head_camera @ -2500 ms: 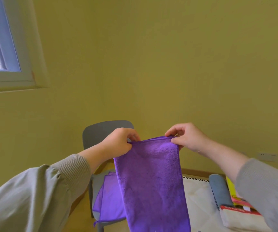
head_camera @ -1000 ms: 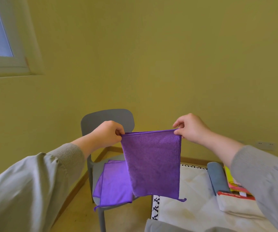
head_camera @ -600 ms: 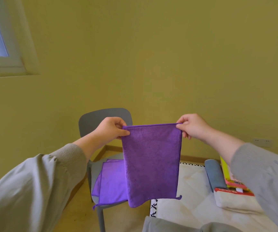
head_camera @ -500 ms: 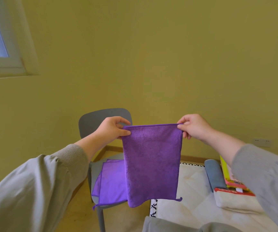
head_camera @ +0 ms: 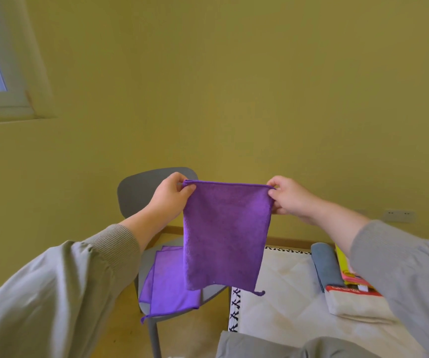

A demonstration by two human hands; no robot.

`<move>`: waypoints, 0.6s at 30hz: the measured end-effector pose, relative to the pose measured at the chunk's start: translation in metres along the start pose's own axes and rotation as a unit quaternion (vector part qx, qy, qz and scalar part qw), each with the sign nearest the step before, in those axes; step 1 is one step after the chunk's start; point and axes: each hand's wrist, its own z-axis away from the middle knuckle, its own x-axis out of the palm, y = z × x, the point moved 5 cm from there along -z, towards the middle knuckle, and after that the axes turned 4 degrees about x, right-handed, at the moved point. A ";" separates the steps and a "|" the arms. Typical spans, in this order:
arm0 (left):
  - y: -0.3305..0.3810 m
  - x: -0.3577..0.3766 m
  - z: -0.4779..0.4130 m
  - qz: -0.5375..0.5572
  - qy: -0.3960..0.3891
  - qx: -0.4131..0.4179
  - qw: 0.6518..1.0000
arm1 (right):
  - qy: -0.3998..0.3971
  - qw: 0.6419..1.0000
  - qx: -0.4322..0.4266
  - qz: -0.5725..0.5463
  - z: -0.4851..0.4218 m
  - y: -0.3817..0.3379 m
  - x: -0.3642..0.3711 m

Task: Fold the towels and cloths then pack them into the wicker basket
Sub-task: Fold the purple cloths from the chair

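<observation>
A purple cloth hangs in the air in front of me, folded double, its top edge stretched level. My left hand pinches its top left corner and my right hand pinches its top right corner. A small loop dangles at its lower right corner. More purple cloths lie flat on the seat of the grey chair below. The wicker basket is not in view.
A white quilted table cover spreads at the lower right. On it lie a rolled grey-blue towel, yellow and pink cloths and a beige folded cloth with a red band. A grey cloth lies at the near edge.
The cloth hung long 2.5 s ago; now it is folded shorter and held wider and flatter. In the last half second both hands stay nearly still.
</observation>
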 end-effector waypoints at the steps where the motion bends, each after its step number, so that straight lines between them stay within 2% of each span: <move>1: 0.001 0.001 0.000 -0.009 0.008 0.005 1.000 | 0.005 1.000 0.003 -0.006 0.000 0.001 0.001; 4: 0.003 0.001 0.000 -0.046 0.050 0.018 0.998 | 0.041 0.999 -0.027 0.005 -0.003 0.004 0.002; 8: -0.001 -0.002 0.002 -0.040 0.070 0.020 0.997 | 0.036 0.998 -0.056 0.006 -0.002 0.001 0.004; 15: -0.012 0.002 0.001 0.047 0.022 -0.019 0.998 | 0.033 0.984 0.059 -0.168 -0.006 0.017 0.000; 18: -0.015 0.012 0.005 0.063 -0.006 -0.035 0.997 | 0.012 0.978 0.089 -0.190 -0.004 0.022 0.006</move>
